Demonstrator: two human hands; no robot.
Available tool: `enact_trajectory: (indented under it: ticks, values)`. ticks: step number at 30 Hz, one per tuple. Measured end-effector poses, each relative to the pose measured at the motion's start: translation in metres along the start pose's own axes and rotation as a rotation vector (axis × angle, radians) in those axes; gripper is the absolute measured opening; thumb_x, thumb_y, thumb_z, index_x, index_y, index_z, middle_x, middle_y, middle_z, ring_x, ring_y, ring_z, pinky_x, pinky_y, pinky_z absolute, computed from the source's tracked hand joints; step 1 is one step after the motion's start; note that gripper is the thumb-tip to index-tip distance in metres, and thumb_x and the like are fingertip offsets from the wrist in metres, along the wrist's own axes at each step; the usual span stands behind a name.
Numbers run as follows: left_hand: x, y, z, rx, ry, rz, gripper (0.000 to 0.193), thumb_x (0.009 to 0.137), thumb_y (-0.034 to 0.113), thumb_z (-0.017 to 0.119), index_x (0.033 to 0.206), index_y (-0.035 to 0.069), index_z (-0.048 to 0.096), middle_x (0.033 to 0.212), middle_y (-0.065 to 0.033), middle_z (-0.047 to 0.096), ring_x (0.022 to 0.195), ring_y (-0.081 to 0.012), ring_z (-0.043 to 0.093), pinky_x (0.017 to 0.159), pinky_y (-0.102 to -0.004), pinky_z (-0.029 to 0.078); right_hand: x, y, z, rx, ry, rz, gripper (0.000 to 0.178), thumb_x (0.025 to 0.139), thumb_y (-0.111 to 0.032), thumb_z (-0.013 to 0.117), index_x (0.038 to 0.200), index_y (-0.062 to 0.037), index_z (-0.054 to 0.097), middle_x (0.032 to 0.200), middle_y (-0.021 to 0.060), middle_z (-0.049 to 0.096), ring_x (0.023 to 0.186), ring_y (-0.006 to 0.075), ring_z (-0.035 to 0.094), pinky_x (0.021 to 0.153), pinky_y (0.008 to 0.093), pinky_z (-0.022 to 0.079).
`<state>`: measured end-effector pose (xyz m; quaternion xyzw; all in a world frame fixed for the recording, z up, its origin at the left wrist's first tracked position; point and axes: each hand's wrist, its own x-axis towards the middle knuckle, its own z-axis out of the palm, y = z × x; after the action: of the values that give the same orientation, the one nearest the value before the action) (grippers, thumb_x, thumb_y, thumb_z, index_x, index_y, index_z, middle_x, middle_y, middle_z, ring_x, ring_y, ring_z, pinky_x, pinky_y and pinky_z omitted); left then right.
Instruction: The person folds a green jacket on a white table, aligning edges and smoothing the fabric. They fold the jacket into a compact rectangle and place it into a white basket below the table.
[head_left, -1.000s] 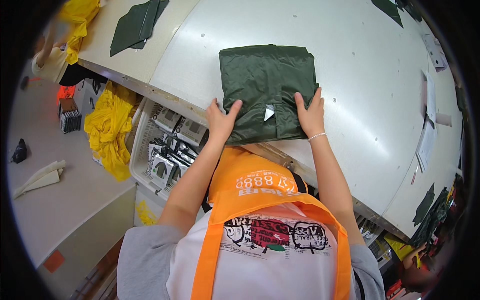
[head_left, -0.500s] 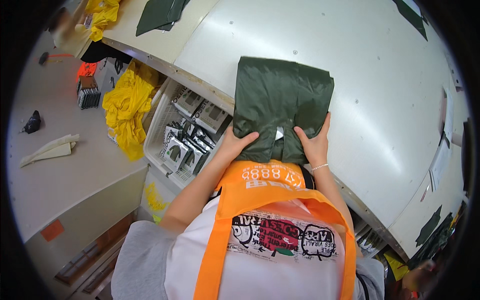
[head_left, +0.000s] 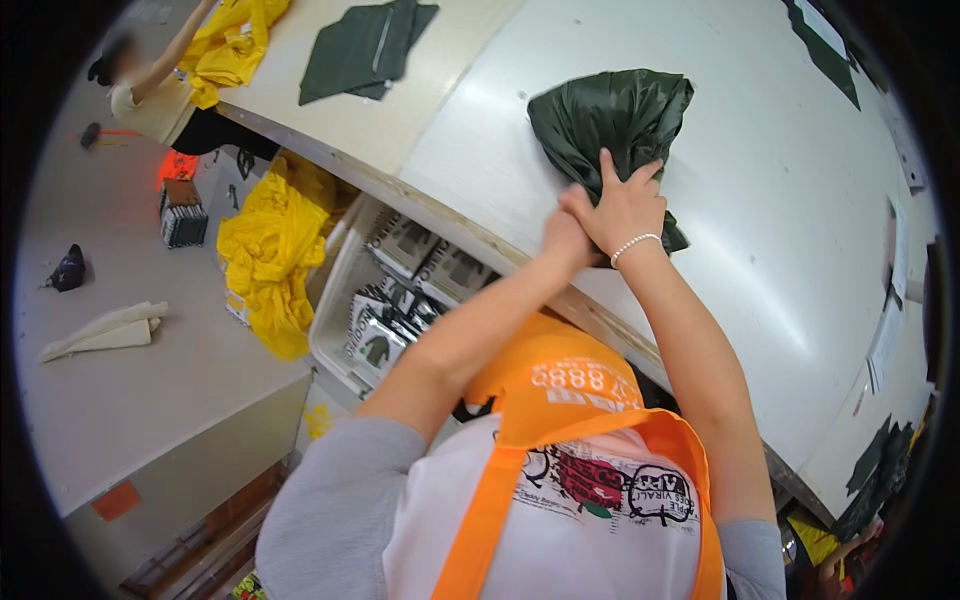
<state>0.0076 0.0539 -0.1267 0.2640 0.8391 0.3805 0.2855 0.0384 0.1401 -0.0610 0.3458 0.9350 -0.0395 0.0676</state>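
Observation:
On the metal tabletop in front of me, a dark green shiny garment (head_left: 612, 105) lies bunched, its top fanned out and its folds drawn together beneath my hands. My right hand (head_left: 632, 208) spans the gathered part, index finger stretched along the fabric and other fingers over its right side. Pressed against the lower left of the bunch is my left hand (head_left: 568, 238), closed and blurred; its fingertips are hidden. A small end of the fabric shows below the right hand.
Left of the table edge, a white basket (head_left: 332, 318) holds several packets beside a yellow fabric heap (head_left: 268, 250). Folded green pieces (head_left: 360, 55) lie on the table's far left. A person (head_left: 160, 95) handles yellow fabric there. Papers (head_left: 884, 330) lie along the right edge.
The garment went from flat and folded near my body to bunched and farther up the table. My hands moved from its two sides to close together on its lower part.

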Motion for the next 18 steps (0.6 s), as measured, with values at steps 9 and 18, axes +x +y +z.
enact_trajectory:
  ticks: [9,18]
  values:
    - [0.062,-0.041,-0.109,0.292,-0.997,0.346,0.039,0.078,0.04,0.064,0.079,0.001,0.067,0.075,-0.0202,0.065,0.071,-0.0339,0.063,0.07,-0.0413,0.049,0.044,-0.057,0.036,-0.499,-0.092,-0.119,0.072,0.08,-0.042,0.058,0.143,-0.0162,0.036,0.141,0.038,0.024,0.096,0.0359,0.049,0.086,0.0416,0.039]
    - [0.311,-0.172,-0.297,0.863,0.52,0.021,0.074,0.084,0.043,0.057,0.137,-0.004,0.035,0.144,-0.0217,0.033,0.136,-0.0316,0.026,0.109,-0.0459,0.025,0.047,-0.065,0.026,-0.548,-0.21,-0.169,0.054,0.092,-0.027,0.04,0.144,-0.0127,0.034,0.141,0.0409,0.02,0.101,0.0407,0.046,0.089,0.0459,0.034]
